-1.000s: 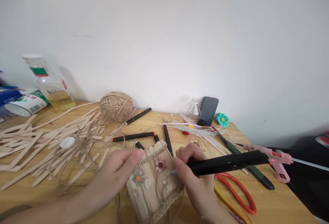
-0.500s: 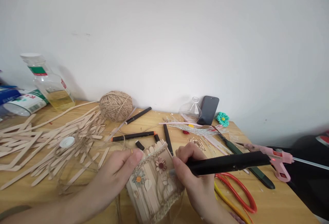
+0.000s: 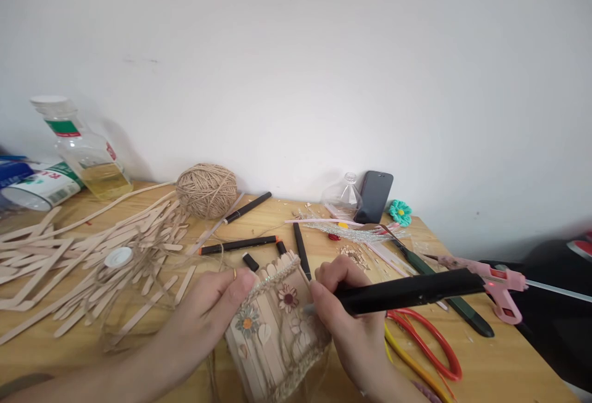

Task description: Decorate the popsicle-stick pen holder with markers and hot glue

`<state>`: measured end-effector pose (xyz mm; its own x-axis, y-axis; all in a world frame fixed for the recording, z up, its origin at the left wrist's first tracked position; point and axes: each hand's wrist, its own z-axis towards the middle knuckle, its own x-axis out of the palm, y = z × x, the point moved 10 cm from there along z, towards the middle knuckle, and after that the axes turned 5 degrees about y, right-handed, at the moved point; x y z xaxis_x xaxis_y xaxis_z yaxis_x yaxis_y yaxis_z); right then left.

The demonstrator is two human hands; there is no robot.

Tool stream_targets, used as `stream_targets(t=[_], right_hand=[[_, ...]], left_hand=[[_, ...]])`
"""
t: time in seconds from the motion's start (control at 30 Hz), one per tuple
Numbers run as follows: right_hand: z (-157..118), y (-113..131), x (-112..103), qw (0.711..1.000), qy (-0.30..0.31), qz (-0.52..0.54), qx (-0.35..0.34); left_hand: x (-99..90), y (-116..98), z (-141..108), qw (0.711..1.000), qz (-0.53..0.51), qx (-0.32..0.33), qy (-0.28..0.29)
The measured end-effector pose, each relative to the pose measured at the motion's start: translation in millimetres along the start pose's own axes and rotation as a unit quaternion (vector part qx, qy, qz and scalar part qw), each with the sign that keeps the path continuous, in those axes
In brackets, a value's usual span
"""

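A small piece made of wooden craft sticks (image 3: 259, 363), edged with braided twine, is tilted between my hands near the bottom centre. It bears a grey flower with an orange centre (image 3: 247, 323), a dark red flower (image 3: 288, 297) and pale petal shapes. My left hand (image 3: 210, 307) pinches its upper left edge, thumb on top. In my right hand (image 3: 346, 313) is a thick black marker (image 3: 411, 291), its grey tip close to the wooden surface beside the red flower. Those right fingers also rest against the piece's right edge.
Loose craft sticks (image 3: 92, 255) and a twine ball (image 3: 206, 190) lie left, near a glass bottle (image 3: 104, 172). Black markers (image 3: 238, 245) are behind the piece. At right are red-handled scissors (image 3: 432, 341), a green-handled tool (image 3: 467, 315), a pink glue gun (image 3: 502, 278) and a phone (image 3: 374, 196).
The view has shifted very slightly, moving the table's things a little left in the picture. Both hands keep their hold, and the marker tip stays near the same spot.
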<state>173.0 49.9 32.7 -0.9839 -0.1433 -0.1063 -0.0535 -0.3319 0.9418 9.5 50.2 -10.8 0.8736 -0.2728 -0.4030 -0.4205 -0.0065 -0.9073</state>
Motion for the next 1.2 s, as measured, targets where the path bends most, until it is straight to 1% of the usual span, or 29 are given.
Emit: stream_targets(t=[0.13, 0.23, 0.3, 0.4, 0.6, 0.77, 0.93, 1.0, 1.07, 1.2], right_hand=[[0, 0, -3, 1.000, -0.021, 0.005, -0.003], [0, 3, -4, 0.999, -0.029, 0.014, -0.020], [-1, 4, -2, 0.999, -0.023, 0.015, -0.028], [-1, 2, -1, 0.999, -0.010, 0.019, -0.028], [-2, 0, -2, 0.999, -0.011, 0.024, -0.030], [-2, -1, 2, 0.999, 0.015, 0.031, -0.021], [-2, 2, 1, 0.999, 0.005, 0.026, -0.030], [-2, 3, 2, 0.999, 0.005, 0.019, -0.028], [-2, 3, 0, 0.999, -0.009, 0.016, -0.027], [-2, 3, -2, 0.999, -0.025, 0.034, -0.029]], left_hand=[[-0.2, 0, 0, 1.000, -0.003, 0.000, -0.001], [-2.7, 0, -1, 1.000, 0.005, 0.000, -0.018], [-3.9, -1, 0, 1.000, 0.008, 0.003, -0.027], [-2.1, -3, 1, 1.000, -0.002, 0.013, -0.020], [-2.7, -3, 0, 0.999, 0.005, 0.028, -0.017], [-3.7, -2, -1, 0.999, -0.003, 0.029, -0.022], [-4.5, -4, 0, 0.999, 0.005, 0.031, -0.027], [-6.5, -2, 0, 0.999, 0.013, 0.027, -0.036], [-8.5, 0, 0, 0.998, 0.024, 0.024, -0.046], [-11.3, 1, -1, 0.997, 0.031, 0.026, -0.063]])
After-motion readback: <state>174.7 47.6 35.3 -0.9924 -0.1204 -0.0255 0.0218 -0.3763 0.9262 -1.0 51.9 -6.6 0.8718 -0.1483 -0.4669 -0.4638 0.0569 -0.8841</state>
